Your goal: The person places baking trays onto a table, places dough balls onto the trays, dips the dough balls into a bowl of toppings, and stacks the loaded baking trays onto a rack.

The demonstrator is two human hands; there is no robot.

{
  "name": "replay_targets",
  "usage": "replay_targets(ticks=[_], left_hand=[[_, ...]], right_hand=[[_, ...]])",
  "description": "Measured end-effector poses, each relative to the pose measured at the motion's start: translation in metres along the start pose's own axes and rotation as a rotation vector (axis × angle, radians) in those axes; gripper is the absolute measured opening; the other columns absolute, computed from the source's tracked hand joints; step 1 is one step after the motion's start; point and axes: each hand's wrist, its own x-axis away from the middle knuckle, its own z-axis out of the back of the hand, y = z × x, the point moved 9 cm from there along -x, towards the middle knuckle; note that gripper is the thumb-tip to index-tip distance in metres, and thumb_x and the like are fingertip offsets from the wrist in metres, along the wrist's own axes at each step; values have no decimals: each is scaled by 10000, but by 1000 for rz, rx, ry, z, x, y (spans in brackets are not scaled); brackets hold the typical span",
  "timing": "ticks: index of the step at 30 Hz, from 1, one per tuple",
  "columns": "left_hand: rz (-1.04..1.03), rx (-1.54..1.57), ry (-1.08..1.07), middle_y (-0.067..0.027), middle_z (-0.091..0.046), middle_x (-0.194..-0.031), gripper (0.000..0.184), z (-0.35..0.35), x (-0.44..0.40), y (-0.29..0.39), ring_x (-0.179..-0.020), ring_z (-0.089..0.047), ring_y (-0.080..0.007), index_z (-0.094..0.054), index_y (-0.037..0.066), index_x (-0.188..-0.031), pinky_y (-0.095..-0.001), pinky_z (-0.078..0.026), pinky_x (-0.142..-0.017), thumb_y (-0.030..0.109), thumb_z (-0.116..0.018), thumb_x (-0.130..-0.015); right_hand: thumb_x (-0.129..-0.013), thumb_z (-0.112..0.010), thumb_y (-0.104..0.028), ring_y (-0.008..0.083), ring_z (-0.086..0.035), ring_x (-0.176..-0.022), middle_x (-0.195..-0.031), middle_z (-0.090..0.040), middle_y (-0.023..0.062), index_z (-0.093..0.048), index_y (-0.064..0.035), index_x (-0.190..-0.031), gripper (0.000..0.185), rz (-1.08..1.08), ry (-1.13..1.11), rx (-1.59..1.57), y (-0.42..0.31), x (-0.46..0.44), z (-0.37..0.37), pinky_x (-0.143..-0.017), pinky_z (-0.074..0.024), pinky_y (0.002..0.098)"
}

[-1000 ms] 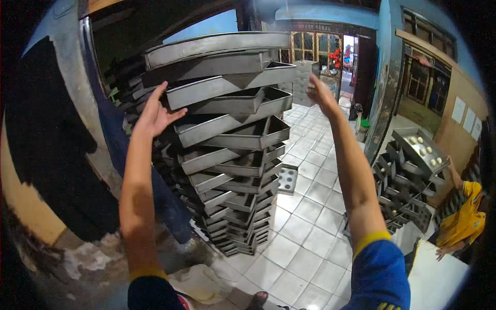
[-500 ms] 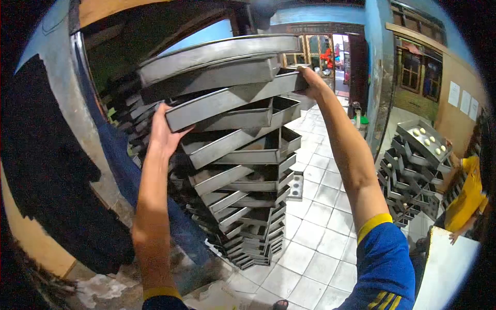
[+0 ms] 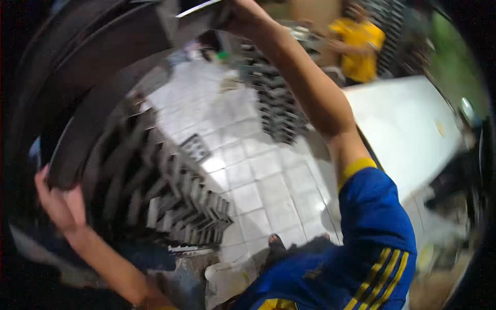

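Keep the left hand point(image 3: 61, 209) cupped beneath the left end of the dark tray point(image 3: 72, 155): fingers and thumb lie on opposite sides of that end, pinching it. The tray fills the upper left of the view, slanting up to the right. Maintain equal support at both ends, since a low end would probably let it slip. Preserve clearance from the tray stack point(image 3: 191, 212) standing on the tiled floor point(image 3: 268, 186); blur hides whether the two touch. Match the load with the right hand point(image 3: 245, 18), set against the right end; its fingertips are blurred, so whether it pinches cannot be told. Relative to the frame half a second earlier, the left hand sits lower and farther left in view, the tray looms larger and darker, the right hand lies closer to the top edge, the person in yellow point(image 3: 356, 44) appears farther left and higher, and the white counter point(image 3: 403, 134) shows far more of its surface, the view being turned right and downward
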Motion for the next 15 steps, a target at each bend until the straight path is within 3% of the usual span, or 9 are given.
replay_targets(ticks=[1,3,5,8,9,10,11,14,15], left_hand=[[88,32,23,-188,-608,-1414,457,-36,21,-15,-1353,-565,-319,-584,9,-1381,-498,-417,-1218,380,-488,-1131],[88,146,-295,-211,-617,-1438,467,-66,39,-64,-1341,-585,-340,-601,-32,-1381,-506,-428,-1203,340,-487,-1123],[221,278,-189,-218,-648,-1396,447,-126,96,-110,-1296,-611,-360,-617,-46,-1345,-504,-438,-1182,314,-471,-1124],[-131,-1025,-172,-198,-665,-1374,422,-246,207,-165,-1316,-602,-358,-635,-42,-1294,-467,-479,-1133,283,-650,-1025],[-209,-1276,-211,-199,-677,-1341,421,-277,241,-197,-1290,-616,-354,-640,-40,-1274,-458,-499,-1104,260,-705,-985],[-304,-1523,-236,-199,-688,-1308,428,-308,276,-227,-1265,-630,-349,-645,-39,-1253,-449,-519,-1075,237,-759,-946],[-316,-1429,-266,-182,-685,-1289,386,-329,306,-269,-1231,-635,-331,-644,-26,-1247,-441,-529,-1049,228,-728,-968],[-213,-897,-448,-130,-677,-1230,269,-389,404,-406,-1130,-649,-274,-639,13,-1228,-415,-559,-972,200,-636,-1035],[-140,-777,-509,-113,-674,-1211,235,-409,441,-449,-1097,-653,-256,-637,26,-1222,-407,-569,-947,191,-606,-1058]], right_hand=[[-1106,-526,-373,274,-673,-841,-934,-675,128,-640,-40,-1108,352,103,-198,-167,-23,26,23,-726,-577,424],[-1104,-536,-361,256,-677,-845,-930,-677,124,-645,-40,-1101,339,147,-22,-123,-65,114,109,-725,-576,404],[-1101,-568,-314,209,-697,-900,-959,-693,114,-660,-33,-1121,296,117,195,97,-113,222,171,-786,-587,362],[-1072,-617,-375,225,-711,-910,-1014,-711,116,-634,-21,-1301,422,266,194,23,-158,360,274,-855,-617,393],[-1002,-661,-193,231,-707,-960,-1090,-693,102,-683,-20,-1272,322,307,409,212,-172,423,319,-834,-635,412],[-966,-671,-144,198,-706,-898,-1026,-691,86,-702,-19,-1208,274,336,438,188,-189,474,337,-765,-628,351],[-966,-680,-159,136,-640,-907,-1069,-635,62,-648,-22,-1346,405,264,551,218,-198,526,372,-773,-557,312],[-1034,-668,-231,157,-648,-932,-1070,-678,65,-669,-3,-1186,273,251,812,380,-227,662,448,-782,-543,299],[-1030,-627,-114,107,-618,-878,-1045,-677,54,-522,39,-1561,563,233,871,345,-229,700,480,-731,-522,264]])
